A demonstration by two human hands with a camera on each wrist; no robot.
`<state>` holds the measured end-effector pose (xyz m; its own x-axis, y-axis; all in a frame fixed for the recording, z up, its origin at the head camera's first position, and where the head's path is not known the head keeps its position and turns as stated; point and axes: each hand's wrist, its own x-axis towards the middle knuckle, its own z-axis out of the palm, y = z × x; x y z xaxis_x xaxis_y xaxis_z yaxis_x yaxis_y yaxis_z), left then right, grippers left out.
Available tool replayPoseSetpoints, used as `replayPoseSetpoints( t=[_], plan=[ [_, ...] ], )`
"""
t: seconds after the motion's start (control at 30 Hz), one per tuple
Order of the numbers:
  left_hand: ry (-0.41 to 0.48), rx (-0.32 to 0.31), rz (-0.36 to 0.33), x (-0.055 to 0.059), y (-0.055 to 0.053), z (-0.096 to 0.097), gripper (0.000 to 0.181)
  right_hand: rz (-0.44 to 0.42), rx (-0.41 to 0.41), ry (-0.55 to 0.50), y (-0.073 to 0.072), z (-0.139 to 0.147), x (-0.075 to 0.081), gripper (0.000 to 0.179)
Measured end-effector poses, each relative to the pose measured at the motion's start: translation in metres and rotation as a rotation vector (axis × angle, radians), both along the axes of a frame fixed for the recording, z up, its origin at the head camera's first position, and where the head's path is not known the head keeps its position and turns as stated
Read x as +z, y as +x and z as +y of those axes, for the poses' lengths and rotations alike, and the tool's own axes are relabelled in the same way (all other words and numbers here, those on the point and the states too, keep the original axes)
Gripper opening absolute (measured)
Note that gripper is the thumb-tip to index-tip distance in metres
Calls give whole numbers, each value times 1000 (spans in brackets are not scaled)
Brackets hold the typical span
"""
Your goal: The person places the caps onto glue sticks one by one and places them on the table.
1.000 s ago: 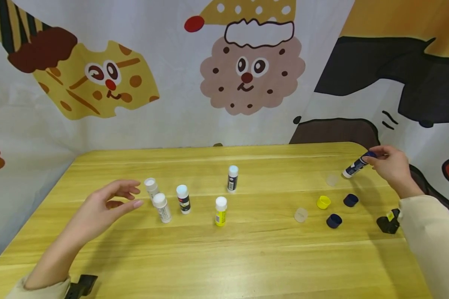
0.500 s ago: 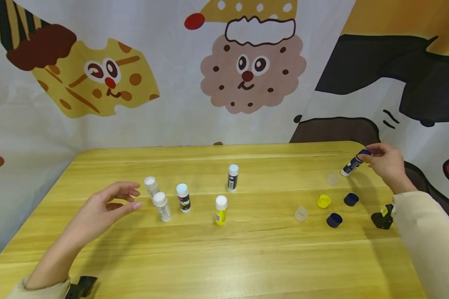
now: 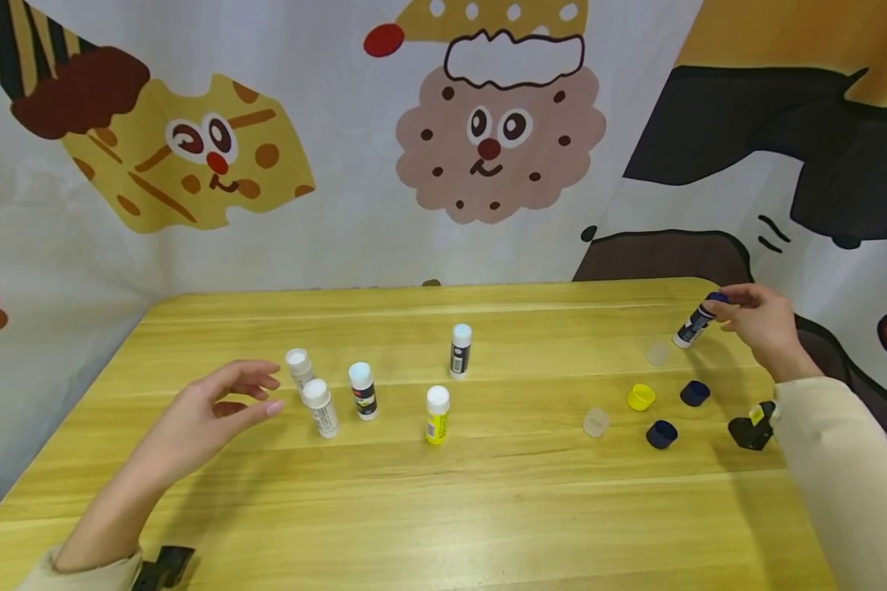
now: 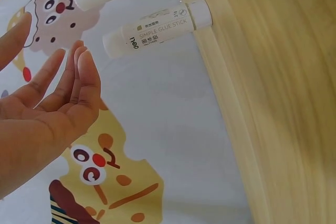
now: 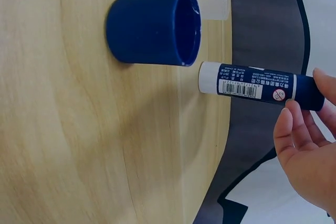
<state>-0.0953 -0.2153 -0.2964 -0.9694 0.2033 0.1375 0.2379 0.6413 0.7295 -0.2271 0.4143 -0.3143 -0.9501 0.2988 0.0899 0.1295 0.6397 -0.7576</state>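
My right hand (image 3: pixel 769 332) pinches a dark blue glue stick (image 3: pixel 696 323) by its navy cap (image 5: pixel 310 93), between thumb and fingers. The stick leans, its white base down at the table; contact is hard to tell. Over the left side of the table hovers my left hand (image 3: pixel 199 419), fingers loosely bent and holding nothing. Beside its fingertips stand two white glue sticks, a rear one (image 3: pixel 299 371) and a front one (image 3: pixel 321 409). In the left wrist view, one white glue stick (image 4: pixel 157 30) shows a "Simple Glue Stick" label, apart from the fingers.
Uncapped sticks stand mid-table: two dark-labelled ones (image 3: pixel 364 392) (image 3: pixel 461 351) and a yellow one (image 3: pixel 437 416). Loose caps lie at right: yellow (image 3: pixel 641 398), navy (image 3: pixel 695 394) (image 3: pixel 661 435), translucent (image 3: pixel 595 423) (image 3: pixel 657 354). A printed curtain (image 3: pixel 340 254) hangs behind the table.
My right hand has shifted slightly left with the blue glue stick, which now leans a little less. My left hand has hardly moved.
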Motion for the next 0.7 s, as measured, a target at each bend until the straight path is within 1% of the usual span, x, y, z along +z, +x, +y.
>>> replayPoseSetpoints(
  t=[0.2,0.23,0.33,0.47,0.5,0.53,0.57,0.63,0.7],
  plan=[
    [3,-8,14,-1,-1,2,39,9,4,3,-4,3,-4,54],
    [4,-10,14,-2,-1,2,39,14,14,28,-3,3,-4,58],
    [10,-13,14,-3,-1,3,39,17,-8,-13,-7,9,-9,55],
    [20,-16,18,-4,-1,5,39,15,2,-19,-10,12,-12,58],
    [23,-18,20,-5,-1,5,39,14,16,-1,-11,13,-13,60],
    [25,-20,21,-5,-1,6,38,11,5,-19,-13,16,-15,59],
    [25,-22,22,-6,-1,6,38,15,20,-5,-14,18,-17,61],
    [28,-28,17,-7,-1,7,38,8,9,-16,-18,26,-24,60],
    [28,-32,11,-8,-1,8,39,5,7,-29,-21,33,-29,55]
  ],
)
